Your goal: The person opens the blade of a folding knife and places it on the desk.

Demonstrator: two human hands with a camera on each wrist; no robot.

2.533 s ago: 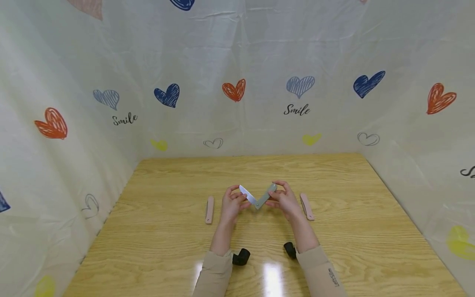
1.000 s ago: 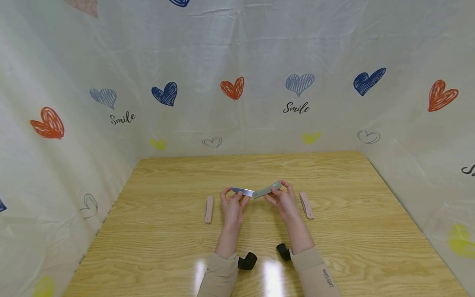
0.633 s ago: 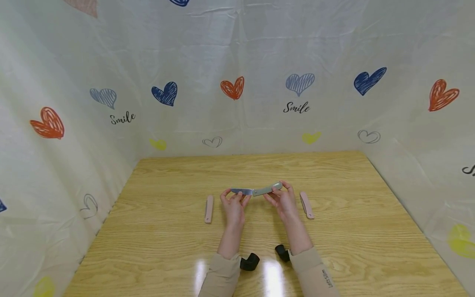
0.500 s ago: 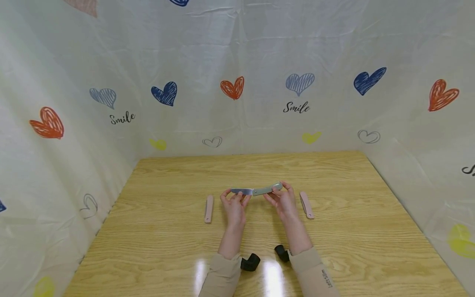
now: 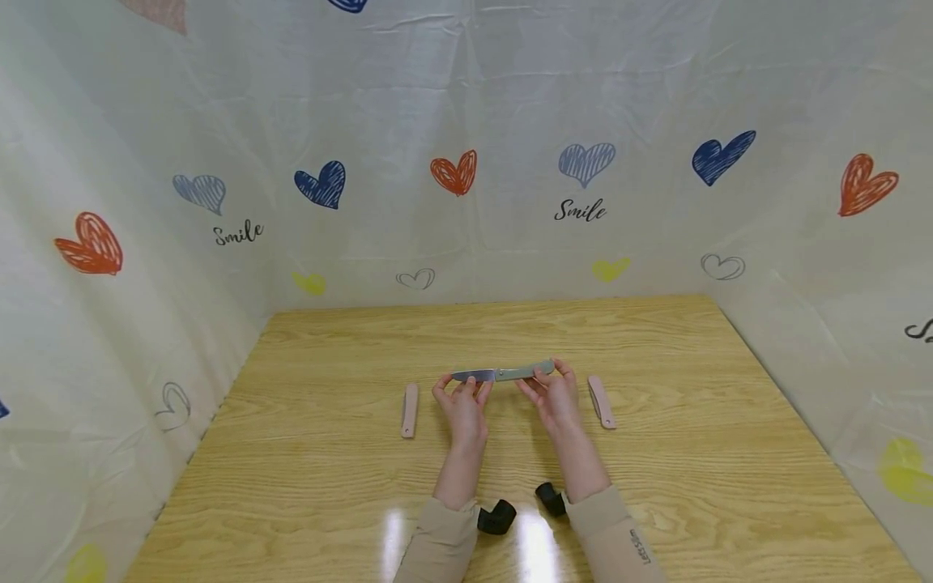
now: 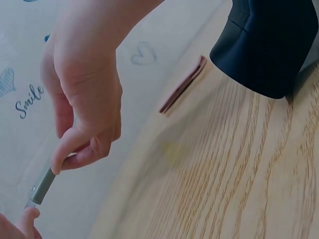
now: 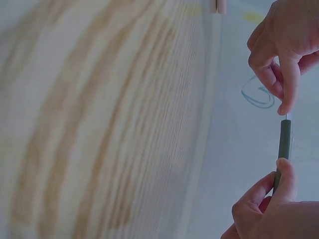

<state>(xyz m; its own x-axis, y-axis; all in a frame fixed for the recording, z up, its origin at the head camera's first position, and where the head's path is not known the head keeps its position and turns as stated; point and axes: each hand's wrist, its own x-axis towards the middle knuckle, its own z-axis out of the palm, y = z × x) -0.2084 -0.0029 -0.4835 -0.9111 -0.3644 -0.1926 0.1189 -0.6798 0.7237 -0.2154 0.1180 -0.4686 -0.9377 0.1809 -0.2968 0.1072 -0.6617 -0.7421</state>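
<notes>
Blade [image 5: 477,376] and handle [image 5: 521,373] have swung almost into line since earlier; the folding knife [image 5: 503,375] is above the table [image 5: 328,486], between its side edges, left hand [image 5: 465,413] pinching the blade, right hand [image 5: 560,405] the handle.

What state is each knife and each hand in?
Green knife: unfolded, blade nearly in line with handle.
Left pink knife: folded, lying on the table.
Right pink knife: folded, lying on the table.
Left hand: pinching the blade.
Right hand: gripping the handle.
</notes>
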